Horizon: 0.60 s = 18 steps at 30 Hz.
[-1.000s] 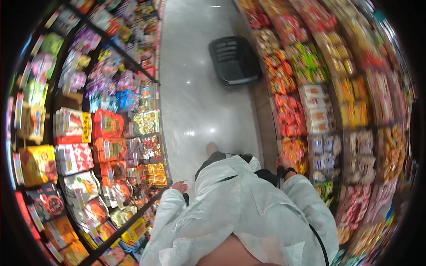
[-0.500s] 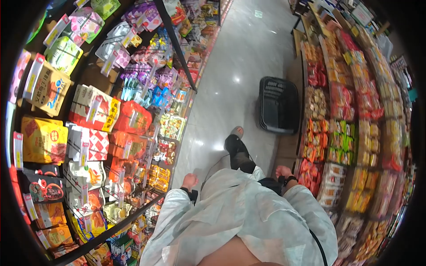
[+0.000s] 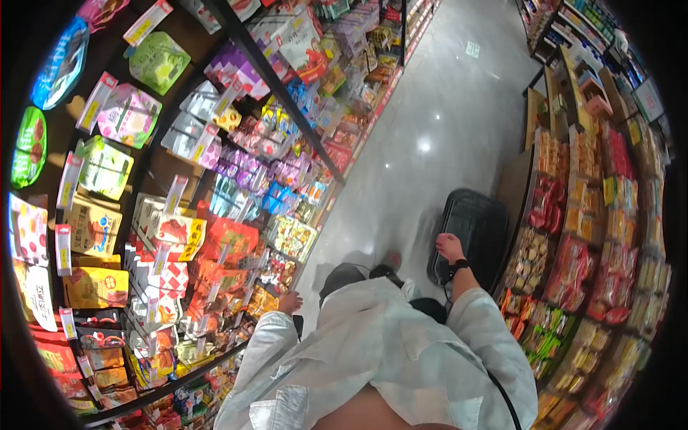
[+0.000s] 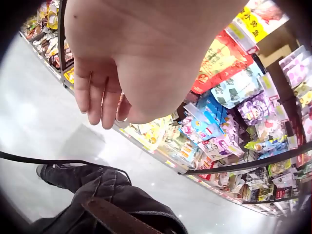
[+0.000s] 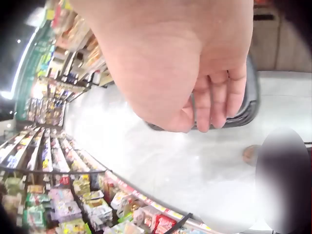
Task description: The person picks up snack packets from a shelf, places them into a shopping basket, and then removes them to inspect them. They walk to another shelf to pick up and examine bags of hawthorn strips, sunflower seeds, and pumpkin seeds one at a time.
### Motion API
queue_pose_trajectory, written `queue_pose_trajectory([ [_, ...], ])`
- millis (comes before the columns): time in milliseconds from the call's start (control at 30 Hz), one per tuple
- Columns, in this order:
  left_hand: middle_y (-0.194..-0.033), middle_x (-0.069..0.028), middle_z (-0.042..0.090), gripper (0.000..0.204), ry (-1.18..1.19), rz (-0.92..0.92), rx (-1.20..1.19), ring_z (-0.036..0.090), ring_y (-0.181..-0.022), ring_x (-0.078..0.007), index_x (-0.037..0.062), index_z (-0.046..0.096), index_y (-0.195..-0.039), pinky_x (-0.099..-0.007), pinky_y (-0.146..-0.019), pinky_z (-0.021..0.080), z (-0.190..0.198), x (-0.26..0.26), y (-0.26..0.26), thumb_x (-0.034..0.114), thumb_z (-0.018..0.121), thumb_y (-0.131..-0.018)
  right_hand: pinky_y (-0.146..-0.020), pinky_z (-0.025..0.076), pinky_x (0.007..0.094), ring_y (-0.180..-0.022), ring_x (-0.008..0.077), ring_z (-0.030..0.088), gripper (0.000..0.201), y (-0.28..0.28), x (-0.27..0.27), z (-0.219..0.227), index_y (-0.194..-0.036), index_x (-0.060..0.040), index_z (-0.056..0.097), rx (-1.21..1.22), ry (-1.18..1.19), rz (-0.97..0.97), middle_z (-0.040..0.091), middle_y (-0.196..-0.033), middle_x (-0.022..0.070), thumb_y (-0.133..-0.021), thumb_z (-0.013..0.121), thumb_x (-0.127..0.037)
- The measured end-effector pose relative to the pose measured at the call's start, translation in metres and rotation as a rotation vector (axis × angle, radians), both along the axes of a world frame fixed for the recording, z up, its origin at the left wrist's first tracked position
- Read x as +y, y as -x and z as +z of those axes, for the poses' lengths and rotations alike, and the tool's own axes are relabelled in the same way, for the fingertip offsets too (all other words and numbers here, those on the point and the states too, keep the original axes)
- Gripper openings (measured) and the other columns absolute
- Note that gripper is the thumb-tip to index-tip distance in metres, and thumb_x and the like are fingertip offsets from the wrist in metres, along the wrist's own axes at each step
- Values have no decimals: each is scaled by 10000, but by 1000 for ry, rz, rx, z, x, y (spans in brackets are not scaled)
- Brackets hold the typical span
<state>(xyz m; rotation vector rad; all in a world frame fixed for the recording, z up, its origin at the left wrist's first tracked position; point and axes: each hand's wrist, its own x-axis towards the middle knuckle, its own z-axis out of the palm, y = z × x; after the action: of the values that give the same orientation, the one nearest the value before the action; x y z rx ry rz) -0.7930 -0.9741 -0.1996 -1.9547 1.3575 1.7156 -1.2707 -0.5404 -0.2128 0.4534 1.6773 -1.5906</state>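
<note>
Over the near part of a black plastic shopping basket on the floor hangs my right hand. In the right wrist view the fingers are loosely bent with nothing in them, and the palm hides most of the basket. My left hand hangs low beside the snack shelves on the left, holding nothing. Its fingers droop relaxed in the left wrist view, with bagged snacks behind the thumb side.
Shelves of hanging snack packs line the left, crossed by a dark rail. Bins of wrapped snacks run along the right. Between them the grey floor leads forward. A cable crosses by the leg.
I have stepped forward, so the basket appears nearer and farther right. My right hand has reached out over it. The left hand still hangs at my side, now closer to the shelves.
</note>
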Motion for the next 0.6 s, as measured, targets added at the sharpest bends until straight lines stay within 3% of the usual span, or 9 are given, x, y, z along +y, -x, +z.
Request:
queue_pose_trajectory([
  [33, -854, -88, 714, 277, -7, -28, 15, 697, -760, -205, 83, 634, -1131, -349, -602, 548, 4, -3, 45, 272, 638, -929, -567, 454, 244, -701, 94, 609, 102, 23, -20, 11, -1054, -101, 634, 38, 30, 24, 660, -869, -1, -965, 607, -140],
  [133, -903, -80, 714, 298, -33, -112, 53, 694, -785, -196, 77, 616, -1169, -342, -653, 556, 12, 0, 116, 278, 616, -948, -638, 481, 248, -727, 102, 611, 96, 51, -65, 48, -1029, -91, 638, 86, 96, 89, 641, -856, -16, -959, 632, -157],
  [200, -930, -76, 715, 312, -32, -177, 133, 692, -783, -187, 74, 609, -1179, -335, -690, 560, 11, 3, 164, 289, 618, -953, -650, 483, 260, -732, 108, 610, 97, 63, -90, 74, -1021, -79, 639, 138, 13, 202, 642, -851, -13, -961, 631, -155],
  [333, -930, -94, 716, 308, -33, -263, 186, 690, -766, -190, 63, 613, -1158, -341, -694, 561, 26, 0, 246, 292, 621, -952, -670, 495, 267, -740, 111, 618, 184, 104, -97, 66, -1069, -50, 655, 192, -62, 471, 657, -852, 5, -957, 651, -197],
  [433, -949, -112, 719, 316, -80, -202, 160, 689, -732, -199, 52, 613, -1152, -348, -639, 560, -33, -28, 273, 290, 630, -945, -657, 499, 267, -750, 119, 630, 229, 153, -95, 44, -1104, -46, 660, 183, -106, 513, 664, -852, 10, -953, 663, -217],
  [467, -956, -142, 720, 267, -102, -157, 121, 689, -705, -226, 41, 616, -1143, -344, -577, 550, -27, -34, 293, 223, 607, -948, -651, 499, 267, -753, 123, 633, 243, 173, -93, 36, -1115, -44, 661, 177, -117, 500, 665, -850, 12, -951, 667, -223],
  [567, -958, -149, 719, 247, 17, -826, 198, 706, -761, -261, 47, 613, -1168, -393, -623, 575, -57, -72, 312, 187, 515, -989, -636, 499, 264, -748, 129, 633, 246, 227, -99, 54, -1123, -53, 659, 165, -110, 389, 672, -870, 15, -947, 672, -225],
  [600, -958, -171, 722, 249, -173, -506, 133, 720, -797, -282, 21, 614, -1164, -420, -623, 590, -117, -82, 311, 164, 489, -1002, -691, 522, 284, -790, 142, 647, 249, 250, -103, 57, -1148, -70, 652, 80, -167, 391, 685, -931, 25, -949, 665, -220],
])
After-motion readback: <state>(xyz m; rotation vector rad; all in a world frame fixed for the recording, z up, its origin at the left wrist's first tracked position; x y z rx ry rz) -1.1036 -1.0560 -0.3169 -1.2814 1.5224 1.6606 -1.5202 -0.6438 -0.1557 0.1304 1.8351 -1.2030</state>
